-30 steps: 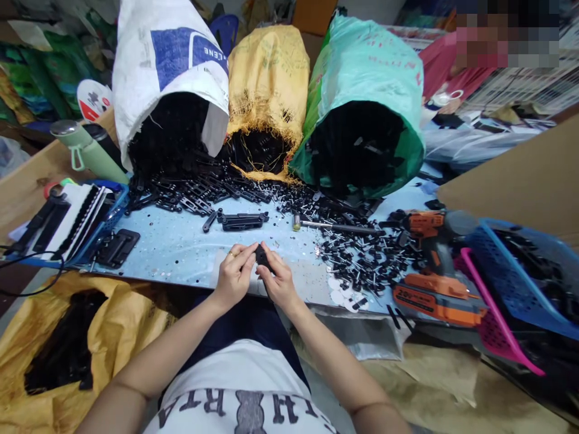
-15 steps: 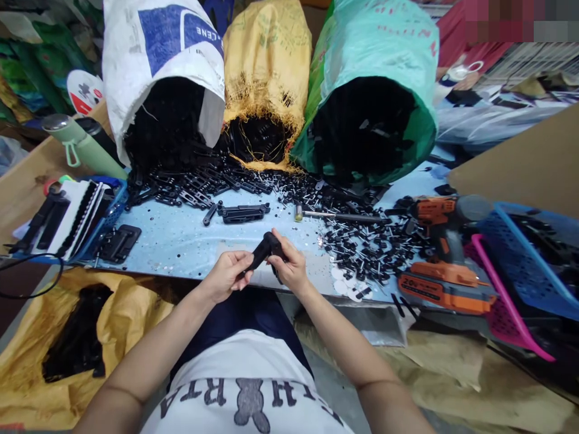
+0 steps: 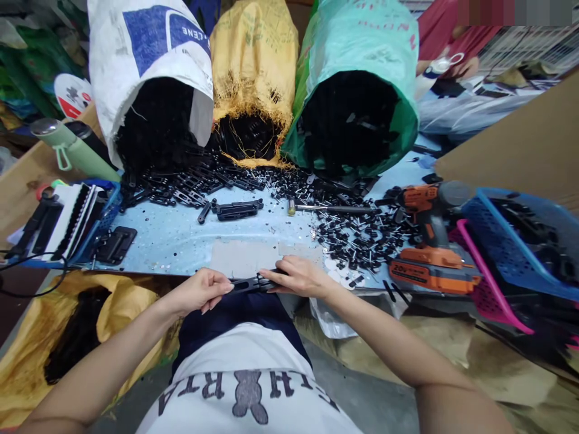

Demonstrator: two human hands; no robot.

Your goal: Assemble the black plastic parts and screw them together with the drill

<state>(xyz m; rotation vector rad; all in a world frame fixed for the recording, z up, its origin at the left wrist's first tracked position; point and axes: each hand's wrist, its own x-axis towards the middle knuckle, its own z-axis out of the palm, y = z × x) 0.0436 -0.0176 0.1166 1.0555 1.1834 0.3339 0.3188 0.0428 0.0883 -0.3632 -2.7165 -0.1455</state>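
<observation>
Just above my lap, at the table's front edge, both hands hold a black slotted plastic piece (image 3: 246, 285). My left hand (image 3: 205, 290) pinches its left end between thumb and fingers. The fingers of my right hand (image 3: 296, 277) close over its right end, hiding much of that side. Beyond my hands, a stack of black slotted parts (image 3: 237, 209) lies on the blue tabletop (image 3: 174, 235). To the right of that stack is a small hammer (image 3: 292, 208) with a brassy head and a dark handle.
A white sack (image 3: 149, 48), a yellow sack (image 3: 253, 54) and a green sack (image 3: 357, 42) open toward me, spilling black parts. Pins and black pieces (image 3: 362, 241) lie heaped near an orange cordless drill (image 3: 429, 271). Baskets flank the table; another person's hand (image 3: 465, 67) is at back right.
My hands have lowered toward my lap, and the black piece has turned from tilted up to nearly level. My right hand now lies over its end. The view has shifted slightly.
</observation>
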